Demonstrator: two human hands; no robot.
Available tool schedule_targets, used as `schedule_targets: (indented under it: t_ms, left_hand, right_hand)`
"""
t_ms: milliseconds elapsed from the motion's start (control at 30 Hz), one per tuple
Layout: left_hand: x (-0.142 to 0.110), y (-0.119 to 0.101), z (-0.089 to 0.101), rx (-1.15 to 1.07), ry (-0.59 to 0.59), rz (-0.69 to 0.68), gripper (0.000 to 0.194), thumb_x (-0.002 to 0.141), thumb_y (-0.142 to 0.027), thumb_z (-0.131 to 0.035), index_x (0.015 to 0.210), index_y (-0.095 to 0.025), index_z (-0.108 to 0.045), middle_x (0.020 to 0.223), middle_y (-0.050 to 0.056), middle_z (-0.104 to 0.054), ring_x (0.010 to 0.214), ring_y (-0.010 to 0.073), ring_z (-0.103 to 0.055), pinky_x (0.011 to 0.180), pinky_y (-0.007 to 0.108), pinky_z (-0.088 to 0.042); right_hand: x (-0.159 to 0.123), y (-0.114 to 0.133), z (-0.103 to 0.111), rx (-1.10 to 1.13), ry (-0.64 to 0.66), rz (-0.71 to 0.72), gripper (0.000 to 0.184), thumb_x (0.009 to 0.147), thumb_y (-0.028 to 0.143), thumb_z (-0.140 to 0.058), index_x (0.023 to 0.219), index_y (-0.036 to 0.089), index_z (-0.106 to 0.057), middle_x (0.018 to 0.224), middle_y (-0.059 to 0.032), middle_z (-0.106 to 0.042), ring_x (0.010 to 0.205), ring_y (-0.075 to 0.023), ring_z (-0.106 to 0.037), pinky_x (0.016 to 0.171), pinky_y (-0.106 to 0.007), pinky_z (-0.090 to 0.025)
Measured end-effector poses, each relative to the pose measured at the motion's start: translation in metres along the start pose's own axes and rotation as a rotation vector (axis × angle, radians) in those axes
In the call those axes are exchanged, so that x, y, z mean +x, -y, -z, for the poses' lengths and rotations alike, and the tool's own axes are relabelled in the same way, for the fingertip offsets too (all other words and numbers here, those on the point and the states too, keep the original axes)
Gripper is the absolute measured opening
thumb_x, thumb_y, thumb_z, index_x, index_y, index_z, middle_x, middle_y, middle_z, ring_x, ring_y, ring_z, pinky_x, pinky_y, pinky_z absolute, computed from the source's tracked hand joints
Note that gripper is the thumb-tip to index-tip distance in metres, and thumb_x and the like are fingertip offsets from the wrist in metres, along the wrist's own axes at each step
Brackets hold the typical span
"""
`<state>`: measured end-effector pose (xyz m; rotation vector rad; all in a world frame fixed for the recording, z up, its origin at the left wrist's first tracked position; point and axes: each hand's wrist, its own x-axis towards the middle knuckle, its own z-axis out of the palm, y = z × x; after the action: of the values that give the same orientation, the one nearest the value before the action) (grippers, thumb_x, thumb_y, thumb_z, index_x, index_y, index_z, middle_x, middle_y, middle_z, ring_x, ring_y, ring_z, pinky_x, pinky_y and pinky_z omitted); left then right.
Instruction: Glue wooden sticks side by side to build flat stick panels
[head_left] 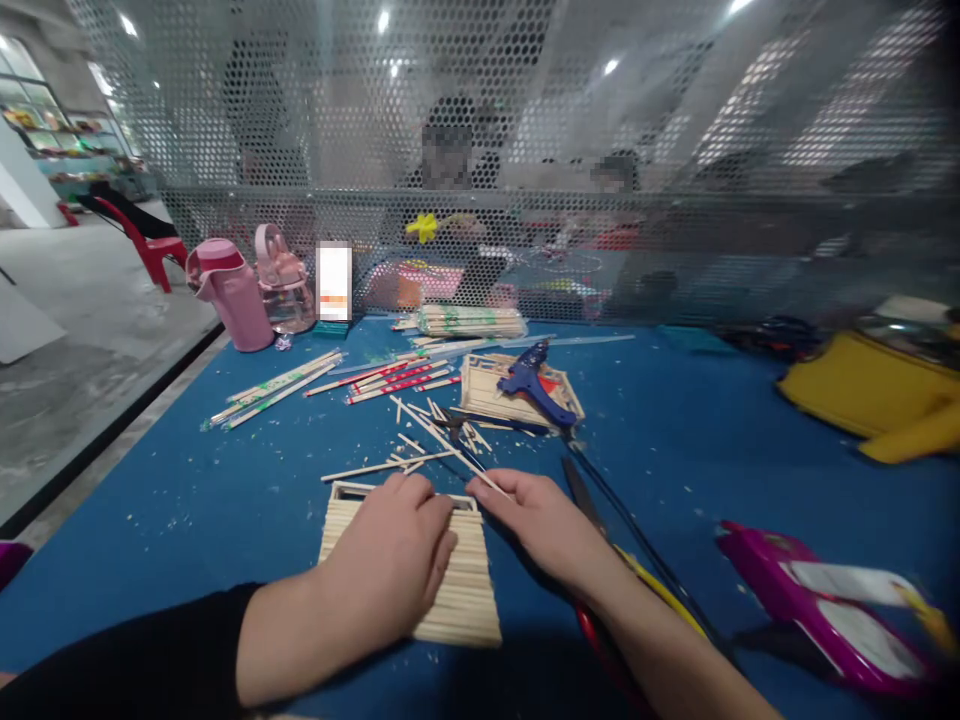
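Note:
A flat panel of pale wooden sticks laid side by side [457, 600] lies on the blue table, with a narrow open frame along its far edge. My left hand [382, 550] lies over this panel, fingers bent and closed against its far part; the fingertips are partly hidden. Just right of the panel, my right hand [544, 520] pinches a thin wooden chopstick [442, 440] that points away to the upper left. Loose sticks and cut pieces [409, 463] lie beyond the hands. Farther back, a blue hot glue gun [536, 385] rests on a small stick-built frame [484, 390].
Paper-wrapped chopsticks [401, 378] and a packed bundle [472, 320] lie toward the perforated metal screen [360, 130]. A pink flask [232, 300] and bottle [289, 295] stand at the back left. Right are black cables [637, 530], a purple-and-white object [832, 610] and yellow cloth [870, 385].

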<state>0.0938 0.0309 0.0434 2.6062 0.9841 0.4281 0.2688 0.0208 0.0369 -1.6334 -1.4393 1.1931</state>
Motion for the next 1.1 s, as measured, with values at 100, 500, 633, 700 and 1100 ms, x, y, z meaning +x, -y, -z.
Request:
schedule_targets:
  t_ms: [100,500,633,700,1100]
  left_hand:
    - [-0.002,0.005,-0.001,-0.088,-0.01,0.012,0.022,0.086,-0.02,-0.036,0.085,-0.016,-0.058,0.084,0.007,-0.051,0.079,0.0188,-0.045,0.073,0.034,-0.042]
    - [-0.002,0.007,-0.003,-0.124,0.003,0.011,0.022,0.087,-0.02,-0.037,0.079,-0.016,-0.058,0.083,0.005,-0.05,0.08,0.017,-0.045,0.074,0.031,-0.041]
    - [-0.002,0.007,-0.004,-0.11,-0.004,0.007,0.021,0.086,-0.02,-0.039,0.08,-0.016,-0.059,0.083,0.005,-0.051,0.08,0.0171,-0.046,0.074,0.031,-0.041]
    - [-0.002,0.008,-0.004,-0.088,-0.008,0.006,0.022,0.087,-0.02,-0.038,0.08,-0.016,-0.059,0.083,0.006,-0.052,0.08,0.0173,-0.046,0.074,0.031,-0.041]
    - [-0.001,0.003,0.003,0.109,-0.045,-0.01,0.02,0.085,-0.022,-0.042,0.086,-0.02,-0.062,0.082,0.005,-0.06,0.078,0.0201,-0.052,0.071,0.036,-0.043]
  right_hand:
    - [0.0,0.001,0.0,-0.088,0.011,0.038,0.03,0.08,0.041,-0.047,0.064,0.017,-0.058,0.061,0.002,-0.055,0.061,-0.0142,-0.049,0.058,-0.023,-0.039]
    - [0.0,0.0,0.0,-0.184,0.02,0.085,0.03,0.08,0.039,-0.044,0.063,0.018,-0.054,0.059,0.0026,-0.05,0.061,-0.0142,-0.046,0.057,-0.023,-0.035]
    - [0.001,-0.001,0.0,-0.214,0.024,0.091,0.03,0.081,0.04,-0.042,0.066,0.017,-0.056,0.063,0.0014,-0.052,0.064,-0.0151,-0.048,0.06,-0.024,-0.036]
    - [0.001,0.0,0.0,-0.236,0.022,0.095,0.031,0.082,0.039,-0.041,0.067,0.017,-0.057,0.063,0.0011,-0.052,0.065,-0.0154,-0.048,0.06,-0.024,-0.037]
    - [0.003,-0.005,-0.001,-0.313,-0.043,0.162,0.026,0.082,0.039,-0.043,0.072,0.019,-0.055,0.063,0.0022,-0.053,0.063,-0.0146,-0.048,0.057,-0.023,-0.037]
